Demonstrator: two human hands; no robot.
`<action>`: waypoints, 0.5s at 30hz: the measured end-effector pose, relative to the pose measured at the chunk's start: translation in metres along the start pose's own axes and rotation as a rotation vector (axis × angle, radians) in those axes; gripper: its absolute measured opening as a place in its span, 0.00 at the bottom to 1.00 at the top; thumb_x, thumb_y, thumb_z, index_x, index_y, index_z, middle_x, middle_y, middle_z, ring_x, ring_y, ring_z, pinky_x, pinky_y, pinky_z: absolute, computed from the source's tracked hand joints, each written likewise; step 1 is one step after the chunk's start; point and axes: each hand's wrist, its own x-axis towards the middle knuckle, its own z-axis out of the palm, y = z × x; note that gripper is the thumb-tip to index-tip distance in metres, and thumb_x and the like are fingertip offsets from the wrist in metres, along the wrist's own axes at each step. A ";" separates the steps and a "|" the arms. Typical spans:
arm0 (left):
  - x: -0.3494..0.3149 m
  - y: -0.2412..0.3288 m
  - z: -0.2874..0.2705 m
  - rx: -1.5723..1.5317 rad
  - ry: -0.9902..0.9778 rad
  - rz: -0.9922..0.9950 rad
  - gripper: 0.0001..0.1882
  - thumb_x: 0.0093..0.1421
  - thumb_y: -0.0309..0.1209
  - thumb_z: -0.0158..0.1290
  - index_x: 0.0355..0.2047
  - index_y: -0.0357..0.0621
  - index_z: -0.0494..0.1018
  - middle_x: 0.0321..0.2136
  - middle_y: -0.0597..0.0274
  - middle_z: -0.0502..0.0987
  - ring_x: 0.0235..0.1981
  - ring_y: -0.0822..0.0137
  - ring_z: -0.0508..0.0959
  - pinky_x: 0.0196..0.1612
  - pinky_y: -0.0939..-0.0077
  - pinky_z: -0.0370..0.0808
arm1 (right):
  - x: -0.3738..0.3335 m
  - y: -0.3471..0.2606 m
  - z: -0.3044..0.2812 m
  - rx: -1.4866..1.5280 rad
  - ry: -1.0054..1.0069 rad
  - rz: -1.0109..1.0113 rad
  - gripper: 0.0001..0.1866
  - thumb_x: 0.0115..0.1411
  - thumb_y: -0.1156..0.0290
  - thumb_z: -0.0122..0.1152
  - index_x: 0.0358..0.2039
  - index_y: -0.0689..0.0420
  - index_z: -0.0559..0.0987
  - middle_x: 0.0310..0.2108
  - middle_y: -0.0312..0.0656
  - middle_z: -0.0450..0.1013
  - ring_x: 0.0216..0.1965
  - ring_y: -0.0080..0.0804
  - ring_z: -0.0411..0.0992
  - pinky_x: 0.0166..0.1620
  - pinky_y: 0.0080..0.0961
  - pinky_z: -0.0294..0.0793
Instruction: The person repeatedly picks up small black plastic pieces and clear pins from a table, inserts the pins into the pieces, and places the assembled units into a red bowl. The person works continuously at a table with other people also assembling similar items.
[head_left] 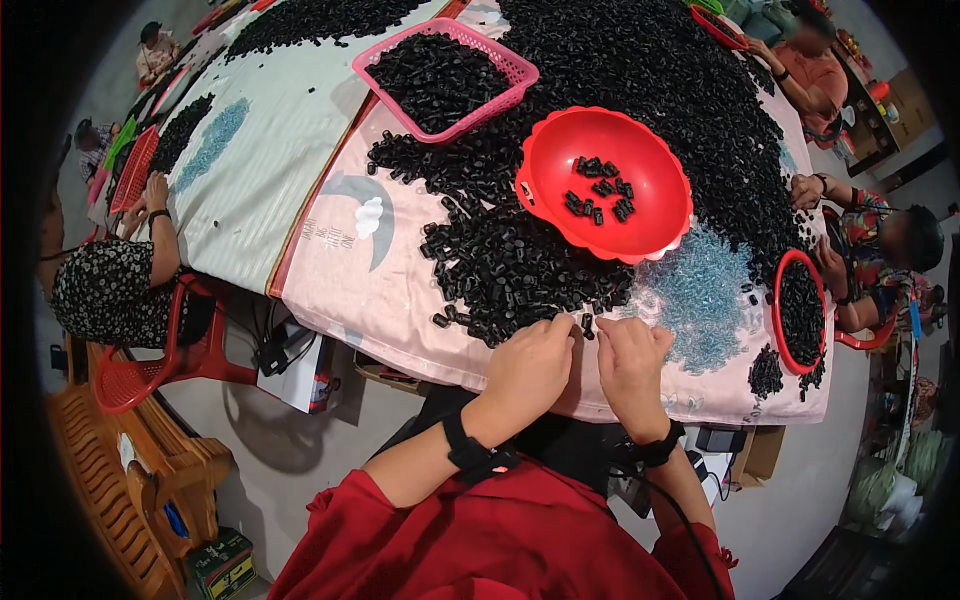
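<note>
Both my hands are together at the near edge of the table, in front of a loose heap of small black plastic pieces. My left hand is closed in a pinch, with a small black plastic piece showing at its fingertips. Close beside it, the fingers of my right hand are pinched together; what they hold is hidden. A patch of small clear bluish pieces lies just right of my hands. Beyond the heap, a red scalloped bowl has several black pieces in it.
A pink basket full of black pieces stands at the far left, and a larger black mass spreads behind. A red oval basket lies at the right edge. Other people sit around the table. A red chair is at left.
</note>
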 end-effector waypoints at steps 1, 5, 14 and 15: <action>0.001 -0.002 0.004 0.037 0.028 0.028 0.09 0.67 0.28 0.55 0.47 0.43 0.77 0.34 0.53 0.83 0.37 0.49 0.85 0.40 0.54 0.81 | 0.000 -0.001 0.000 0.001 0.005 0.003 0.12 0.61 0.80 0.67 0.45 0.55 0.83 0.33 0.37 0.74 0.39 0.36 0.74 0.50 0.38 0.60; 0.002 -0.006 0.015 0.140 0.023 0.064 0.08 0.65 0.26 0.55 0.44 0.42 0.77 0.30 0.52 0.82 0.34 0.49 0.84 0.35 0.55 0.81 | -0.003 0.001 0.000 -0.010 0.008 0.008 0.11 0.60 0.80 0.67 0.44 0.55 0.84 0.33 0.37 0.75 0.39 0.36 0.74 0.49 0.38 0.60; 0.009 0.001 0.019 0.135 0.054 0.126 0.12 0.65 0.26 0.56 0.49 0.42 0.76 0.29 0.53 0.81 0.32 0.49 0.84 0.34 0.56 0.82 | -0.006 0.000 -0.002 -0.024 0.005 0.005 0.11 0.58 0.81 0.66 0.41 0.56 0.84 0.32 0.38 0.75 0.39 0.37 0.75 0.49 0.40 0.60; 0.011 0.002 0.020 0.131 0.063 0.132 0.13 0.65 0.26 0.56 0.49 0.42 0.76 0.29 0.53 0.81 0.32 0.50 0.84 0.34 0.57 0.82 | -0.006 -0.001 -0.004 -0.033 -0.032 -0.005 0.11 0.58 0.81 0.66 0.41 0.56 0.84 0.32 0.38 0.75 0.39 0.38 0.75 0.49 0.40 0.60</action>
